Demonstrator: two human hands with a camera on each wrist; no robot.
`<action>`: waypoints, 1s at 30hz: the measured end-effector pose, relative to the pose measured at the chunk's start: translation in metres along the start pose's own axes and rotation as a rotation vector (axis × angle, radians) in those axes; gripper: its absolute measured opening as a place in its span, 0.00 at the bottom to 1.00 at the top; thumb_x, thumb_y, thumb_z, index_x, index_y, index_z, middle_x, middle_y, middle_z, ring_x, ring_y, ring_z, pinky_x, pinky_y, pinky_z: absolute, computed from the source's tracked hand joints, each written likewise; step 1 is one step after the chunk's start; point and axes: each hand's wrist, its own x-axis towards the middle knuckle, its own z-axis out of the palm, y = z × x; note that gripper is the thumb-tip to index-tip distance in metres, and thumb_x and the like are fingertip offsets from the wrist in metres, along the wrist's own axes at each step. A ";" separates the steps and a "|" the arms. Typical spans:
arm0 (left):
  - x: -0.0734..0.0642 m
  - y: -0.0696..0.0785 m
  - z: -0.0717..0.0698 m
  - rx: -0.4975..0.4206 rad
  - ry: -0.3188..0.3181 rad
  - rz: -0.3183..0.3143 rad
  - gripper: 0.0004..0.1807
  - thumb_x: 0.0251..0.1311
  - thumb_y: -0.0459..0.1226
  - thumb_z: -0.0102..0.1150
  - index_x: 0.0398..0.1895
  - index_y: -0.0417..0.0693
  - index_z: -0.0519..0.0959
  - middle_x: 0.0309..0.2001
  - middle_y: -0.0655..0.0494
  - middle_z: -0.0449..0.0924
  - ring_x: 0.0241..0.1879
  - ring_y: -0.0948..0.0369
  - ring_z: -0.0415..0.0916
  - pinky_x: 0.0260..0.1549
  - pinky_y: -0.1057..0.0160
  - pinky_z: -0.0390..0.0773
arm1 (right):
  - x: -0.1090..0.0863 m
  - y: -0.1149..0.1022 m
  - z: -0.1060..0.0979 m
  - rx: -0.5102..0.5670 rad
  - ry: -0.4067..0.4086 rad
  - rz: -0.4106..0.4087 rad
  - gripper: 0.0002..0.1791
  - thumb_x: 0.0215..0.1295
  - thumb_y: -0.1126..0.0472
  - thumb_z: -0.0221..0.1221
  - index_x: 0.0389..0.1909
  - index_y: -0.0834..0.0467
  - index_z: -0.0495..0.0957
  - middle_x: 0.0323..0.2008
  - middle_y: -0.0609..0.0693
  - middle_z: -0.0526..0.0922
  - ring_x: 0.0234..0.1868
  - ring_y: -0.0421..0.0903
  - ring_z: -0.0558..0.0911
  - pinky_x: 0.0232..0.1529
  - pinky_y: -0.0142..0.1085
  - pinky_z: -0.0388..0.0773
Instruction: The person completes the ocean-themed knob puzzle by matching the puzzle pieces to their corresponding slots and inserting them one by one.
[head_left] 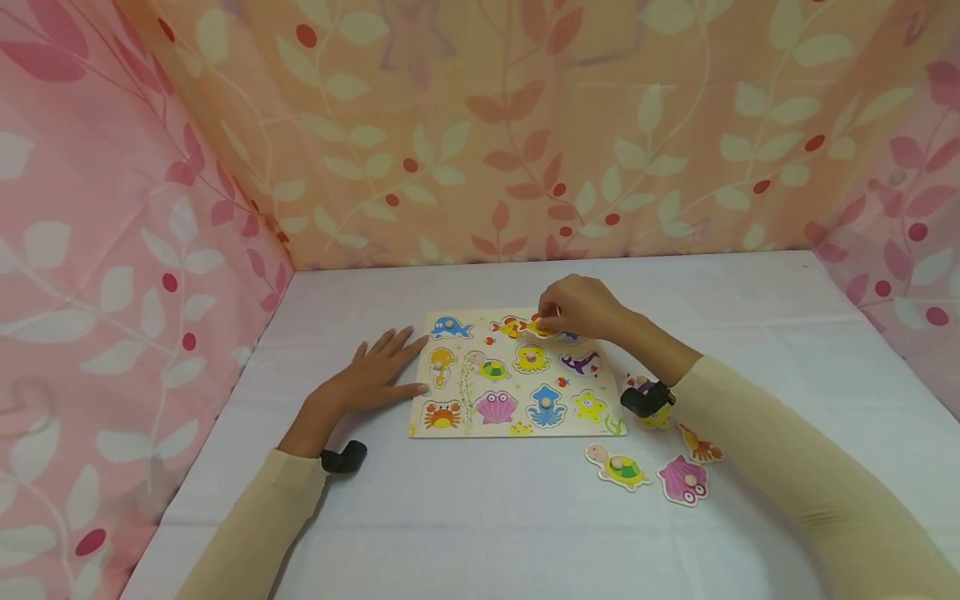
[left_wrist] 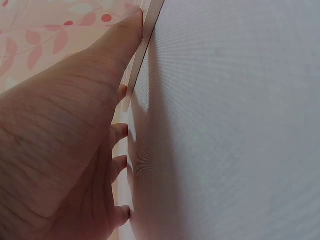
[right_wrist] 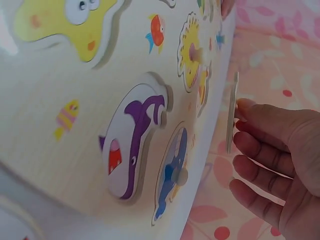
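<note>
The right hand [head_left: 583,308] pinches a fish piece [head_left: 536,327], seemingly by its knob for easy holding. The board [head_left: 573,427] is just below. The left hand [head_left: 375,375], spread wide, touches the board's edge, maybe steadying it.

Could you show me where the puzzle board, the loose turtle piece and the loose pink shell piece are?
Puzzle board [head_left: 525,383]: head view, bare surface between pictures.
Loose turtle piece [head_left: 625,470]: head view, its green shell.
Loose pink shell piece [head_left: 679,477]: head view, its striped body.
</note>
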 end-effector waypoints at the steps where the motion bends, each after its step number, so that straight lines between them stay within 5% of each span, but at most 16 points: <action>1: 0.000 0.000 0.000 -0.001 -0.001 0.000 0.50 0.64 0.67 0.54 0.83 0.63 0.46 0.83 0.48 0.39 0.80 0.43 0.33 0.70 0.29 0.34 | 0.003 -0.001 0.000 -0.003 -0.006 0.001 0.09 0.62 0.52 0.71 0.36 0.54 0.89 0.27 0.43 0.84 0.31 0.44 0.77 0.37 0.38 0.78; 30: 0.000 -0.001 0.001 -0.003 -0.001 -0.005 0.51 0.63 0.69 0.53 0.83 0.65 0.46 0.83 0.49 0.38 0.80 0.44 0.32 0.71 0.30 0.33 | 0.047 -0.021 0.020 -0.053 -0.078 0.070 0.08 0.63 0.53 0.71 0.32 0.54 0.88 0.28 0.46 0.83 0.33 0.46 0.78 0.39 0.38 0.79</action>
